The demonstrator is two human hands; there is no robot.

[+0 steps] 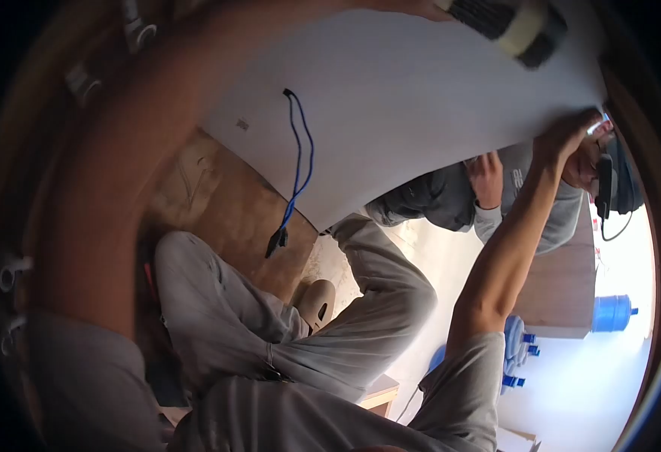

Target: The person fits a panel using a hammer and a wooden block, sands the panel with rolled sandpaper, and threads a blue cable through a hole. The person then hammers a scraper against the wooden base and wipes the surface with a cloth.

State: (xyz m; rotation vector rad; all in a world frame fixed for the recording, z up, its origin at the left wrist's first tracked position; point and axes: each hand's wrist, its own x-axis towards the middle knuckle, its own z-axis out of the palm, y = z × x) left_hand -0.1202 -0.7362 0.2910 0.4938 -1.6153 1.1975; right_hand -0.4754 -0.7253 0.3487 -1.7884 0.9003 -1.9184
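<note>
My left arm arches over the left side and across the top. My left hand point(413, 6) shows only partly at the top edge, at the ribbed end of a blurred dark tool with a pale yellow band point(513, 32); its exact kind is unclear. My right arm reaches up on the right. My right hand point(561, 140) is raised at the right edge of a large pale panel point(391, 98), its fingers partly hidden there. A looped blue cable point(300, 177) with black ends lies in front of the panel, its lower end over the brown board point(247, 211).
Another person in a grey top point(560, 218) and dark cap is beyond the panel, one hand point(486, 179) visible. My bent legs point(285, 339) fill the lower middle. A blue water jug point(611, 313) stands at right. White fittings point(15, 273) line the left side.
</note>
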